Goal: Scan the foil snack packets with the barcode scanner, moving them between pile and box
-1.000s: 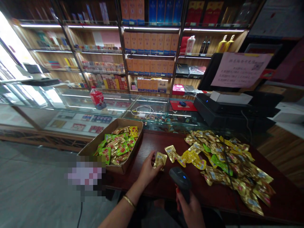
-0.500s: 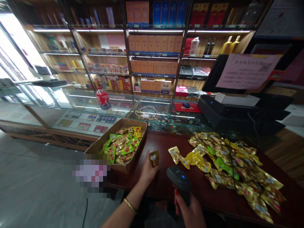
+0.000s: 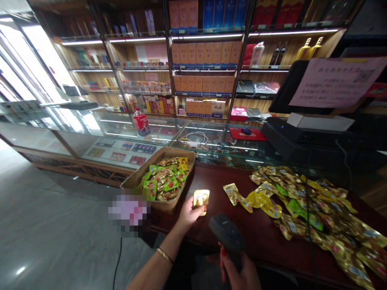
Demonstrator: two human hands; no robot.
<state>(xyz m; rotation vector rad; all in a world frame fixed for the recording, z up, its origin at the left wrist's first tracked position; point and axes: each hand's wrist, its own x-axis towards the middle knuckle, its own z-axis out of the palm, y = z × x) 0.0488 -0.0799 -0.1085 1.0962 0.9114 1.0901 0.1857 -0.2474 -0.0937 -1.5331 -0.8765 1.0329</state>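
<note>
The work looks part-way through: one gold packet [image 3: 201,198] is in the left hand [image 3: 191,212], a batch lies in a cardboard box [image 3: 167,206] to the left, and a seemingly larger heap of loose packets [image 3: 302,189] spreads over the right of the bench [image 3: 211,177]. Which of those two groups counts as done and which as left cannot be told from this view. The held packet is above the bench, between box and heap, brightly lit; the left fingers are closed on its lower part, thumb across the front. The right hand [image 3: 238,272] has its fingers wrapped around the handle of a dark handheld scanner [image 3: 226,231], whose head is near the packet but apart from it. The box is open-topped, and its green, gold and yellow packets [image 3: 163,177] lie jumbled inside. The heap is in no container; it is mostly gold, with some yellow and green, and a few yellow packets [image 3: 256,199] trail from it towards the hands. Behind, a glass display case [image 3: 163,139] holds rows of small packs [image 3: 143,148]. A white carton [image 3: 320,122] sits under the monitor [image 3: 290,86]; its contents are not visible.
</note>
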